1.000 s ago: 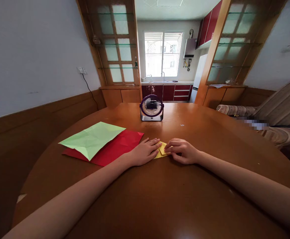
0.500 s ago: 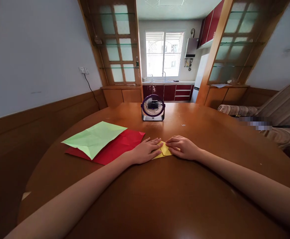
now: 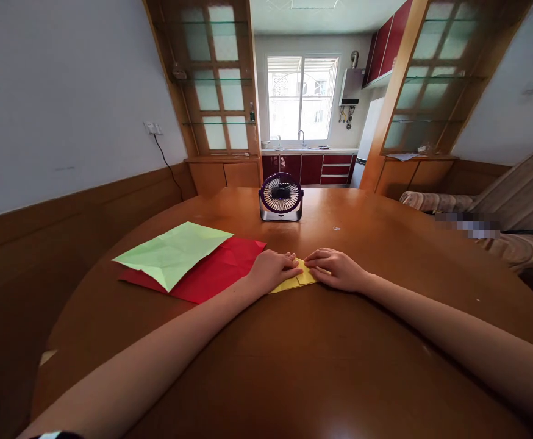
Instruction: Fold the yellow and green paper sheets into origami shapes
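A folded piece of yellow paper (image 3: 307, 278) lies on the brown table, with a crease or flap edge near its middle. My left hand (image 3: 273, 270) is on its left part, fingers bent and drawn together, thumb reaching across the paper. On the opposite side, my right hand (image 3: 338, 271) has closed fingers and thumb at the right edge of the same paper. Both hands cover parts of it. Just left of my left hand is a red sheet (image 3: 216, 271), partly under a creased light green sheet (image 3: 175, 253).
A small purple desk fan (image 3: 281, 196) stands beyond my hands on the round wooden table (image 3: 289, 366). A striped sofa (image 3: 518, 201) is at the right. Farther back are wooden cabinets and a kitchen with a window (image 3: 302, 97).
My left hand has gone from lying flat with fingers spread to bent, gathered fingers, leaving more of the yellow paper's lower left showing. My right hand has hardly moved.
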Demonstrator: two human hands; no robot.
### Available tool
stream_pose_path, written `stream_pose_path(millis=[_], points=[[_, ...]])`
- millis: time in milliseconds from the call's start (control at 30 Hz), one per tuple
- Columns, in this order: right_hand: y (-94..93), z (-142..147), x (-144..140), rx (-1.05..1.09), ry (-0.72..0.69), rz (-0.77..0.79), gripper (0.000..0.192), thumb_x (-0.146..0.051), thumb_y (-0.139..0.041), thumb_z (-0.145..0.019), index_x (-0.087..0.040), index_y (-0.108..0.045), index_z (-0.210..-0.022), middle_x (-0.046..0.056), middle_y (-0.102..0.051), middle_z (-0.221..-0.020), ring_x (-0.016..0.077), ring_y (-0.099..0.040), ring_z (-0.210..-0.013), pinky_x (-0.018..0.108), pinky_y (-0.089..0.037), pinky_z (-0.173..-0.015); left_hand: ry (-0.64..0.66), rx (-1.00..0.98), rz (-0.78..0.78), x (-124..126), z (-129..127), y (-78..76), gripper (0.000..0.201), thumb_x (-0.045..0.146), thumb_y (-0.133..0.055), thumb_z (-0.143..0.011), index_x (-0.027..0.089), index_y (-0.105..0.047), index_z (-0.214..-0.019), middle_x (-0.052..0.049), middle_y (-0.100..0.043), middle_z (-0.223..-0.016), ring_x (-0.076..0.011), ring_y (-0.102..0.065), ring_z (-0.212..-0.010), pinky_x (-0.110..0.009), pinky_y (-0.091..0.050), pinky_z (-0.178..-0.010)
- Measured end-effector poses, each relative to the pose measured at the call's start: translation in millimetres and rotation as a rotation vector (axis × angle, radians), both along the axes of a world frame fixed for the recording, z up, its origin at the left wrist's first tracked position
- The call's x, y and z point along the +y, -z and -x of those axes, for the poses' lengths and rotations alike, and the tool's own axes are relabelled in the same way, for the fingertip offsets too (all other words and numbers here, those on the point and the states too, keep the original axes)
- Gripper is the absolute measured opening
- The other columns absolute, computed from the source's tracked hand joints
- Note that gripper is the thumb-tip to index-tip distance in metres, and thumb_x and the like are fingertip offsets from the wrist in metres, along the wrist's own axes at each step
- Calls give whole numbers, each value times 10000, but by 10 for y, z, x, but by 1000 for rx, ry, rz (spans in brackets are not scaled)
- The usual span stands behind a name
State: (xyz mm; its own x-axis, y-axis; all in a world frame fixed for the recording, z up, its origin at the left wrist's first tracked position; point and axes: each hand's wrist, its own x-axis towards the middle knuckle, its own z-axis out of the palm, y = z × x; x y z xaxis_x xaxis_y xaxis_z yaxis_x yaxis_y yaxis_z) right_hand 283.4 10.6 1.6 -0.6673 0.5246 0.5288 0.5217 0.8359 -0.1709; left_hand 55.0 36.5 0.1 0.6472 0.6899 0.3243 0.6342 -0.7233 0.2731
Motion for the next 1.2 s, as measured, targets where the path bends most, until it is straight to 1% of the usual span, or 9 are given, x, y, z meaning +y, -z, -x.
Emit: stream_pose_path(millis=[100, 233, 367, 467, 633, 767, 933, 1033, 1200], points=[[-2, -6, 13, 21, 10, 37, 254, -202, -511, -912, -159, -735, -1024, 111, -716, -1017, 208, -668, -918, 364, -558, -815, -12, 39, -9, -11, 10, -28, 339, 502, -578, -903, 266, -723, -1098, -35, -653, -1246, -230, -615, -1171, -343, -451, -982], [-8, -15, 28, 45, 13, 79, 265, -201, -497, -916, -167, -734, -1030, 102, -713, -1020, 196, -667, -921, 348, -556, -820, -5, 80, -12, -21, 18, -45, 383, 556, -574, -888, 277, -709, -1114, -44, -621, -1296, -252, -600, -1189, -410, -382, -1044], [-20, -18, 32, 65, 22, 98, 270, -225, -493, -924, -167, -736, -1025, 102, -711, -1010, 191, -668, -914, 343, -559, -816, -15, 52, 5, -38, 26, -40, 445, 601, -600, -847, 272, -688, -1133, -39, -625, -1296, -256, -590, -1198, -441, -339, -1072], [-17, -21, 36, 76, 27, 98, 264, -229, -499, -923, -176, -739, -1017, 95, -712, -1013, 184, -671, -910, 337, -558, -819, -46, 25, 13, -54, 25, -36, 516, 610, -649, -799, 256, -663, -1175, -35, -636, -1286, -259, -613, -1158, -442, -334, -1080], [-6, -27, 40, 84, 15, 92, 262, -219, -499, -922, -173, -737, -1019, 101, -712, -1015, 186, -666, -906, 343, -556, -809, -61, 7, 50, -93, 28, -54, 564, 602, -669, -773, 239, -643, -1204, -34, -642, -1282, -271, -601, -1166, -440, -349, -1076], [-9, -27, 36, 85, -2, 99, 267, -216, -493, -924, -177, -732, -1036, 104, -711, -1016, 189, -667, -909, 350, -559, -806, -44, -42, 97, -127, 55, -65, 616, 563, -700, -741, 224, -602, -1246, -50, -632, -1293, -275, -587, -1169, -414, -392, -1048], [-9, -28, 37, 79, -1, 94, 259, -205, -505, -913, -188, -733, -1035, 99, -711, -1022, 191, -665, -920, 352, -558, -811, -29, -113, 145, -119, 75, -34, 681, 544, -730, -708, 205, -529, -1263, -86, -604, -1293, -300, -550, -1195, -439, -405, -1028], [-15, -24, 40, 57, 1, 85, 267, -199, -495, -918, -179, -727, -1049, 104, -709, -1036, 195, -665, -936, 358, -555, -822, -5, -133, 158, -92, 77, 3, 785, 544, -733, -713, 207, -428, -1353, -96, -591, -1314, -287, -531, -1234, -453, -348, -1076], [-51, 42, 52, -43, -41, 6, 273, -194, -497, -920, -176, -703, -1098, 110, -702, -1094, 217, -657, -981, 411, -524, -880, 20, -112, 154, -56, 82, 53, 995, 569, -685, -759, 249, -130, -1521, -90, -555, -1368, -263, -477, -1306, -470, -249, -1125]])
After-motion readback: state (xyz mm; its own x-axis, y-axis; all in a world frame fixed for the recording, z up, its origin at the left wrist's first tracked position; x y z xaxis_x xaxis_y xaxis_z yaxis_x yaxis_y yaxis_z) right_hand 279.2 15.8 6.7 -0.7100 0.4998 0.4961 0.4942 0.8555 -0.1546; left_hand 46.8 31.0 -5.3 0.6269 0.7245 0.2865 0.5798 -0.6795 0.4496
